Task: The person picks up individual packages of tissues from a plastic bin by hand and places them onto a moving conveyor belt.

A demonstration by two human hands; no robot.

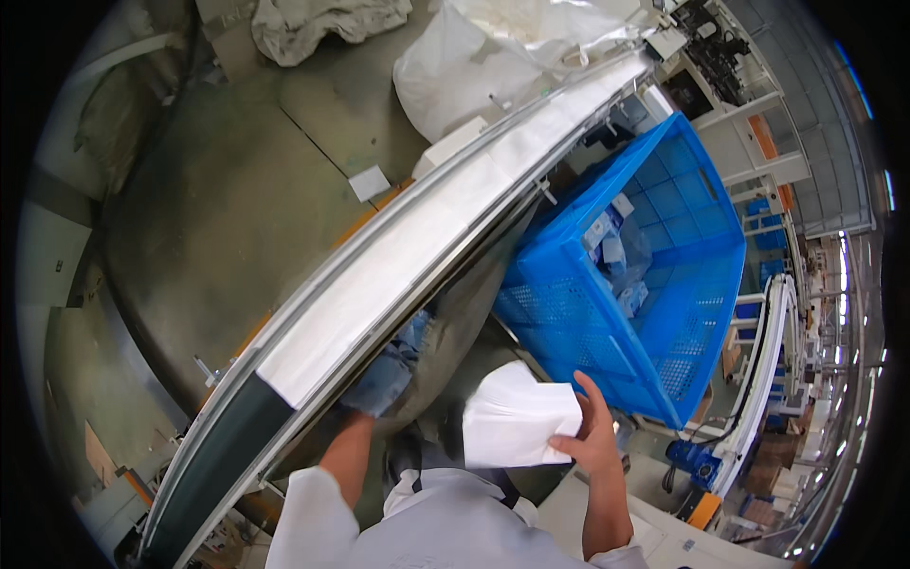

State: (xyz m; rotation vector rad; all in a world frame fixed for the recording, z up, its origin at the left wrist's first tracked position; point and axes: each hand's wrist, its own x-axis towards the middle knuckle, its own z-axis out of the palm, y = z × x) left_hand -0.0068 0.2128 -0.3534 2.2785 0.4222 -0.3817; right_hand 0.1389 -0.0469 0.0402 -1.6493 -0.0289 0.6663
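My right hand (pixel 595 434) grips the right edge of a stack of white folded sheets (pixel 517 417), thumb on top. The stack hangs in front of my body, and its sheets fan out a little. My left hand (pixel 356 425) reaches in beside the conveyor's near rail, at a bluish translucent plastic bag (pixel 379 381). Its fingers are hidden there, so whether they hold the bag does not show. Along the conveyor (pixel 248 417) runs a long row of white folded sheets (pixel 398 251) on the dark green belt.
A large blue plastic crate (pixel 607 332) stands tilted to the right, with several blue-and-white packets (pixel 611 242) inside. A big clear plastic sack (pixel 445 71) lies beyond the conveyor. One white sheet (pixel 369 183) is on the floor. A blue motor (pixel 694 460) sits at lower right.
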